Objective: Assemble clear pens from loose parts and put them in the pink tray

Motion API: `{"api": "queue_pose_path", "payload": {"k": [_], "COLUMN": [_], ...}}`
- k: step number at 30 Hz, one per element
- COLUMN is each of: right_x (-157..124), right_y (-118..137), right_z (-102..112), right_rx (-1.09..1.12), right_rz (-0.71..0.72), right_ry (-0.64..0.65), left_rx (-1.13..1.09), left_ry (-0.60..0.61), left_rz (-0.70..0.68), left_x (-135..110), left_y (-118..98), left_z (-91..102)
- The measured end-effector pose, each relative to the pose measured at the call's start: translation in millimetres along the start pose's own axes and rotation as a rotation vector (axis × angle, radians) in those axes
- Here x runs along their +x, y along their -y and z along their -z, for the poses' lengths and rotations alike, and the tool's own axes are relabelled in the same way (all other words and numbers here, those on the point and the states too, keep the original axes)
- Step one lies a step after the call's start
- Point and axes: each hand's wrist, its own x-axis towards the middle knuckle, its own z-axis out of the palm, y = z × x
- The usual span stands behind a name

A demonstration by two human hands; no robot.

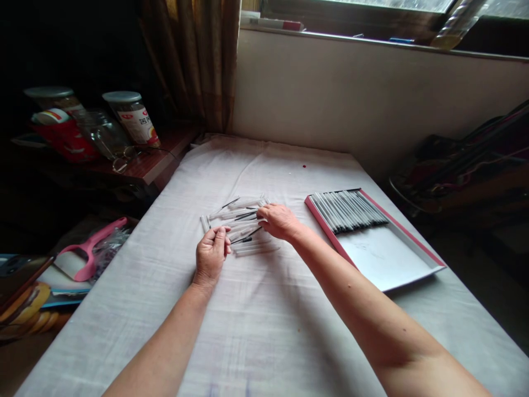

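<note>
A loose pile of clear pen barrels [258, 250] and thin dark sticks like pen refills [247, 214] lies on the white cloth. My left hand [211, 255] is closed at the near left side of this pile, thumb against curled fingers; what it grips is hidden. A dark stick with a black end [247, 239] lies just right of its fingertips. Over the right side of the pile, my right hand [278, 219] has its fingers pinched together among the pieces, and whatever is between them cannot be made out. To its right, a pink-edged shallow box [336, 242] holds a row of black-tipped pens [349, 210].
A white cloth [231, 336] covers the table. On a brown side table at left stand a labelled jar [138, 121], a glass mug [105, 135] and eyeglasses [120, 164]. Lower left is a pink-handled tool [88, 251]. A curtain [194, 66] and wall are beyond.
</note>
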Motion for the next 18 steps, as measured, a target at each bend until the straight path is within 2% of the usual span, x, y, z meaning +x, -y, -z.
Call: {"api": "queue_pose_path", "payload": {"k": [3, 5, 7, 10, 14, 18], "right_x": [-20, -40, -61, -91, -115, -123], "right_y": [-5, -12, -19, -29, -37, -39], "right_z": [-6, -14, -22, -30, -32, -30], "right_rx": [0.199, 0.416, 0.722, 1.107, 1.312, 1.348], "right_rz": [-0.109, -0.217, -0.35, -0.5, -0.681, -0.701], "right_ry": [-0.111, -0.276, -0.491, -0.671, -0.864, -0.997], "left_rx": [0.026, 0.072, 0.16, 0.355, 0.629, 0.9], "left_ry": [0.019, 0.042, 0.066, 0.096, 0.136, 0.221], "left_rz": [-0.002, -0.021, -0.072, -0.188, -0.368, -0.537], "left_x": [-1, -2, -5, -9, -10, 1], "left_y": [1, 2, 2, 4, 4, -4], "left_z": [0.0, -0.3, -1.1, -2.8, -5.5, -15.3]}}
